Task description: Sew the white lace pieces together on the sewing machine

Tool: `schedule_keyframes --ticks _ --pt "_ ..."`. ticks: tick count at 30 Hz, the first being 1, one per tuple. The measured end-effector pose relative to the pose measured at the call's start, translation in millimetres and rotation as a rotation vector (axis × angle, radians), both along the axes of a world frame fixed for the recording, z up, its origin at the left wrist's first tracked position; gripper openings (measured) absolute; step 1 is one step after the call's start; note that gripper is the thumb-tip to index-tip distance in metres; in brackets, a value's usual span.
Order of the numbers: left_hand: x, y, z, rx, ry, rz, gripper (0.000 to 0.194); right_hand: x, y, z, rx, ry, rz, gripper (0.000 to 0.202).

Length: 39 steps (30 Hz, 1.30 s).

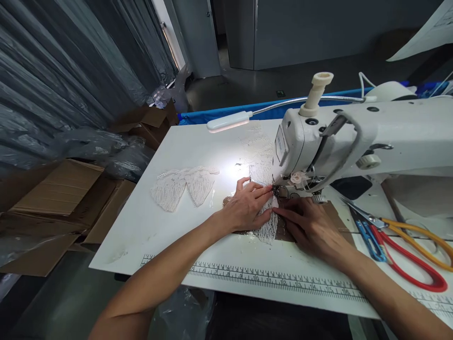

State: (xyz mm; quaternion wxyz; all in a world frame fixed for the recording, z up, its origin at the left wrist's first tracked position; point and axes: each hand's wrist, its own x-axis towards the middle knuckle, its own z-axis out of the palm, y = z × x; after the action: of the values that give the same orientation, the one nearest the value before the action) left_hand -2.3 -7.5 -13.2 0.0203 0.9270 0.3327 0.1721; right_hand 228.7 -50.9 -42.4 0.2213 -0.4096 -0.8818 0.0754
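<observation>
A piece of white lace (267, 231) lies under the needle area of the white sewing machine (293, 141), over a brown sheet (283, 231). My left hand (247, 208) rests flat on the lace, left of the presser foot, with fingers apart. From the right, my right hand (311, 224) reaches in below the machine head. Its outstretched forefinger touches the lace edge near my left thumb; some of its other fingers are partly hidden. Further left on the table lies another lace piece (200, 186) with two pointed lobes.
Scissors with orange handles (417, 231), red-handled scissors (414, 269) and blue thread snips (370, 238) lie at right. A lamp (230, 122) lights the table. A printed ruler (247, 275) runs along its front edge. Cardboard boxes (60, 198) stand left.
</observation>
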Motion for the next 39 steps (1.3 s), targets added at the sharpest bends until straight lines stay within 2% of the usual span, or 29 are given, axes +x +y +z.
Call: schedule_keyframes --ticks 16,24,27,31,39 --pt "-2.4 2.5 -4.1 -0.029 -0.057 0.007 0.036 -3.4 1.9 5.6 0.006 0.051 -0.009 0.04" --pt "3.5 -6.2 -3.3 0.088 0.007 0.052 0.036 1.0 2.3 6.8 0.023 -0.008 0.017 0.041" --pt "4.9 -6.2 -5.7 0.123 -0.025 -0.006 0.028 -0.2 0.6 8.0 0.027 -0.02 0.005 0.041" --pt "2.5 -5.2 -5.7 0.145 -0.045 -0.076 0.028 -2.5 -1.9 9.0 0.031 -0.024 -0.01 0.042" --pt "-3.0 -5.0 1.1 0.085 0.002 -0.067 0.029 -6.9 -0.5 7.6 0.091 -0.073 -0.022 0.041"
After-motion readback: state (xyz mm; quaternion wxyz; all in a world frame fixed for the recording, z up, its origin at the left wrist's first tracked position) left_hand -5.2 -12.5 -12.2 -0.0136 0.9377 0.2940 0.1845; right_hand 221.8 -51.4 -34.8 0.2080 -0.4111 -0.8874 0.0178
